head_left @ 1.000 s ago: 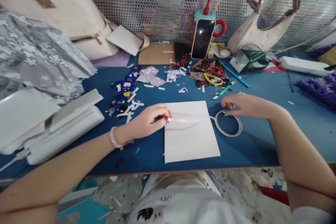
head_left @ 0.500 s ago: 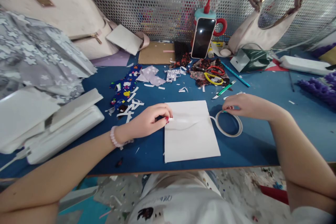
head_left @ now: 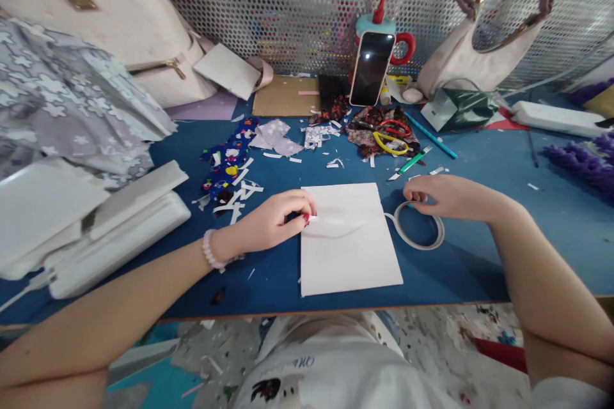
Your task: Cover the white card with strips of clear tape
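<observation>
A white board [head_left: 352, 262] lies flat near the table's front edge. My left hand [head_left: 281, 217], with a beaded bracelet at the wrist, pinches the end of a white tape strip [head_left: 336, 225] above the board's left side. The strip runs across the board to a roll of tape [head_left: 437, 239] on the right. My right hand [head_left: 441, 195] grips the roll's upper rim between thumb and fingers. Behind it lie a green craft knife [head_left: 410, 163] and scissors [head_left: 389, 142] with red and yellow handles.
Paper strips [head_left: 237, 198] and fabric scraps [head_left: 275, 137] lie left of and behind the board. A phone [head_left: 373, 69] leans on a cup [head_left: 378, 22] at the back. White boxes [head_left: 119, 236] sit at left, a handbag [head_left: 480, 54] at back right, a blue pencil [head_left: 430, 135] below it.
My right hand has shifted very slightly, its fingers curling a little more at the roll. The left hand and the board look unchanged.
</observation>
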`<state>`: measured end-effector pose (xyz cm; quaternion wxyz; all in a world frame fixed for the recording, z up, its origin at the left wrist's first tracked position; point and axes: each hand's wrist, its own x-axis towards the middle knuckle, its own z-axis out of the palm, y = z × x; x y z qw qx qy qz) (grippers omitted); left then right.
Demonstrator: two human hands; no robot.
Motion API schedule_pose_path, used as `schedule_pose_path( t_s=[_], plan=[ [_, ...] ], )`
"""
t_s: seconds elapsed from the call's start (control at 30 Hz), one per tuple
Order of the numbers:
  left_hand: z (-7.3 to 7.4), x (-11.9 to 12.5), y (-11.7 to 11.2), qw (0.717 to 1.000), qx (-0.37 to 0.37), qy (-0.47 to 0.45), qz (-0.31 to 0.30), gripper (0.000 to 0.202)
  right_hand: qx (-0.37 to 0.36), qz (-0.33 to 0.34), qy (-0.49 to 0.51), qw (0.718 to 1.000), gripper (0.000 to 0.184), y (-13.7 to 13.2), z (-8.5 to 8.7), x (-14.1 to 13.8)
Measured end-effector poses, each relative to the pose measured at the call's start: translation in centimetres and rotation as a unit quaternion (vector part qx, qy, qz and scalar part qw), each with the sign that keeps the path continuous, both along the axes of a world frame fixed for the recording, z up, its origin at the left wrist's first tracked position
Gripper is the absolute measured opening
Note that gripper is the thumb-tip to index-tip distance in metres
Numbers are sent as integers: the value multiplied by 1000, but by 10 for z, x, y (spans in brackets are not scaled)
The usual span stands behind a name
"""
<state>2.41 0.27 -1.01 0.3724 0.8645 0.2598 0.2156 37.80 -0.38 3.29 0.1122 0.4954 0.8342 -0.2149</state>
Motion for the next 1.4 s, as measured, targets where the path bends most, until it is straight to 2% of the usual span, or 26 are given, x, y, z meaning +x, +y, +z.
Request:
schedule_pose_path(
  t_s=[0.47, 0.67, 0.73, 0.87, 1.03, 1.1, 1.2, 1.4],
  plan=[
    [-1, 0, 0, 1000, 8, 3, -1, 19, -43, 22, 38, 998, 14, 2, 3, 10],
    [-3, 0, -1, 1000, 15, 0, -4, 18, -34, 39, 67, 996, 18, 1, -3, 21],
    [-3, 0, -2, 1000, 16, -2, -5, 18, -10, 39, 83, 996, 20, -1, -3, 19],
    [0, 0, -4, 1000, 12, -6, -7, 18, 123, 75, 133, 981, 16, -9, 2, -8],
    [3, 2, -6, 1000, -11, -16, -15, 16, 273, 158, 209, 926, 14, -18, -2, -63],
    [3, 3, -7, 999, -20, -24, -19, 15, 302, 191, 215, 909, 14, -20, -8, -81],
    [4, 2, -7, 999, -32, -30, -23, 14, 316, 225, 211, 897, 13, -17, -17, -100],
    [5, 0, -4, 998, -53, -41, -3, 14, 326, 220, 267, 880, 14, -5, -29, -109]
  ],
)
